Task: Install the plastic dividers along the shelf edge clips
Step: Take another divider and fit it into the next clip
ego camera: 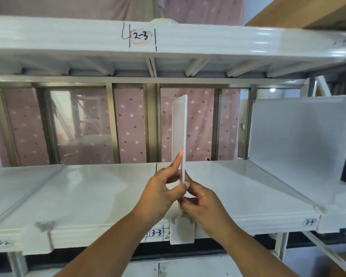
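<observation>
Both hands pinch the thin white divider [180, 136] near its bottom: left hand [160, 188] & right hand [200, 200], fingers closed on it. It stands upright over the clip [181, 230] at the shelf edge [268, 218]. Keep it straight, push down evenly.

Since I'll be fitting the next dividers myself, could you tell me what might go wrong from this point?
1. Both hands, left and right, pinch only the front end of the divider; its long free end could tip sideways and strain the clip.
2. The clip sits right of the 3-3 label, so the divider may end up off its marks.
3. Pressing down hard could bend the thin panel.
</observation>
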Tool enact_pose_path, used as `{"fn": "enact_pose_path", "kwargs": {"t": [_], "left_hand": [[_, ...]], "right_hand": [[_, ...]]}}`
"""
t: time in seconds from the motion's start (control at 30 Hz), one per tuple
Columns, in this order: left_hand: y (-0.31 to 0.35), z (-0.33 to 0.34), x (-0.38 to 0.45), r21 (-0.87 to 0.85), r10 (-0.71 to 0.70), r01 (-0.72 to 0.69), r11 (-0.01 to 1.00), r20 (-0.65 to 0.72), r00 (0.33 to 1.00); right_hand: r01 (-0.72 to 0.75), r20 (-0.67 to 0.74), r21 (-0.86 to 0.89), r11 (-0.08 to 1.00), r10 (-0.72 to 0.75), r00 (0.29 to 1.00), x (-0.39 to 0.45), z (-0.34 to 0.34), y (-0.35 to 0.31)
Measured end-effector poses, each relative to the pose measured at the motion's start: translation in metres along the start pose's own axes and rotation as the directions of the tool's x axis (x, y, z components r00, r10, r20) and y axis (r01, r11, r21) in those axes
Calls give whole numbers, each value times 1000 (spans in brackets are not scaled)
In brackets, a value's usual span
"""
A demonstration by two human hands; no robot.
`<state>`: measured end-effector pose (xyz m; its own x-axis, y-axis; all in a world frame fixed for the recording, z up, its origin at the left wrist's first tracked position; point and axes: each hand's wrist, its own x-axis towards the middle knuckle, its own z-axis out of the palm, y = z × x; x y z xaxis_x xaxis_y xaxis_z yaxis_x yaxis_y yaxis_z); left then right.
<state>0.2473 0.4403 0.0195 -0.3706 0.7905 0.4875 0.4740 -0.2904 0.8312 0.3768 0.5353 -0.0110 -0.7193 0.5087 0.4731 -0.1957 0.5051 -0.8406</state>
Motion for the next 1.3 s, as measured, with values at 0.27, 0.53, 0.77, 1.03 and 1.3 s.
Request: {"fn": "enact_pose_path", "kwargs": {"t": [0.27,0.53,0.77,1.03,1.3], "left_hand": [[24,-23,1,21,-54,53,998,43,998],[39,-92,9,531,0,84,843,-156,988],[46,-174,-6,670,-79,338,661,-386,919],[29,-266,-73,632,-153,578,517,-596,788],[8,-357,-175,497,-207,780,381,-776,595]], "right_hand": [[-33,-184,-185,982,-1,983,1,-1,-33],[322,-111,-852,413,-743,660,2,17,-119],[415,188,-832,367,-517,835,47,78,-150],[476,418,-788,391,-228,879,113,172,-140],[481,558,-723,496,8,830,151,272,-123]]}}
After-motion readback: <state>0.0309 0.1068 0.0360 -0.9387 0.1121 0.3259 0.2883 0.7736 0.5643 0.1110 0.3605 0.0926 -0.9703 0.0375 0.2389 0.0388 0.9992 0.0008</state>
